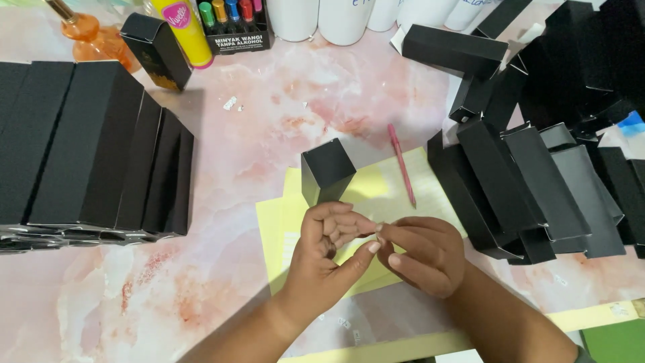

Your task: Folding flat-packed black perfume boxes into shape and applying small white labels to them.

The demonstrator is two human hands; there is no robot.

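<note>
Two hands: both meet over the yellow paper sheets (376, 191), fingertips touching, low in the middle of the view.
Left hand (329, 252): fingers curled inward, thumb stretched toward the other hand; the grip looks pinched on something very small, too small to tell what.
Right hand (420, 252): fingers bent, forefinger and thumb meeting the left thumb tip; clenched lightly, and whether it grasps anything I cannot tell.
Upright black box (327, 171): stands on the yellow sheets just beyond the left hand, apart from both hands, close enough to be within easy reach.
Yellow paper sheets: lie flat on the counter (269, 121) under the hands and the box, likely as a work mat over the pink marbled top.
Pink pen (402, 163): lies on the counter and the sheet edge, right of the upright box, near but untouched.
Left stack of black boxes (94, 148): laid side by side in a tidy row, which suggests a sorted lot, well apart from the hands.
Right heap of black boxes (537, 168): tumbled loosely over one another, some with open ends, just right of the sheets.
Far edge: an orange glass bottle (87, 33), a leaning black box (156, 50), a yellow bottle (181, 27), a pack of small coloured vials (235, 23) and white containers (342, 17) stand out of the way.
Small white scraps (230, 103): scattered on the counter.
</note>
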